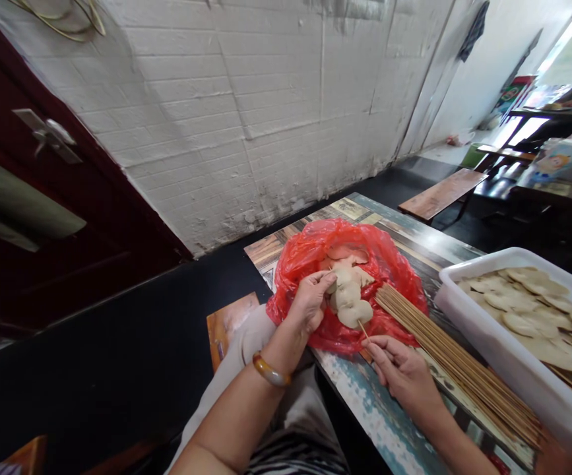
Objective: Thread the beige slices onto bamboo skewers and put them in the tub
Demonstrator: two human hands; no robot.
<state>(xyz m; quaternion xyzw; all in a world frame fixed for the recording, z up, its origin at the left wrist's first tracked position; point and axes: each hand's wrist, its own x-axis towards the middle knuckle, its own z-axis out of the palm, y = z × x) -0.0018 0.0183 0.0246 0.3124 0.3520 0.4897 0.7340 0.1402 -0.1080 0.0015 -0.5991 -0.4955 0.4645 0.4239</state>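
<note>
Pale, thin round slices (349, 297) are threaded in a row on a wooden skewer (363, 330), held over an open red plastic bag (295, 264). With thumb and fingers closed, my left hand (311, 300) pinches the slices at the far end. My right hand (397, 366) grips the bare near end of the skewer between thumb and fingers. More slices (348, 254) lie inside the bag behind the held ones. A bundle of bare wooden skewers (458, 363) rests on the table, just right of the bag and beyond my right hand.
A white plastic tub (464, 303) with skewered slices (533, 310) stands on the patterned table (365, 409) at the right. A wooden bench (444, 194) is behind the table, and a stool corner (226, 323) shows by my leg. A white brick wall (246, 119) and a dark red door (68, 218) border the left.
</note>
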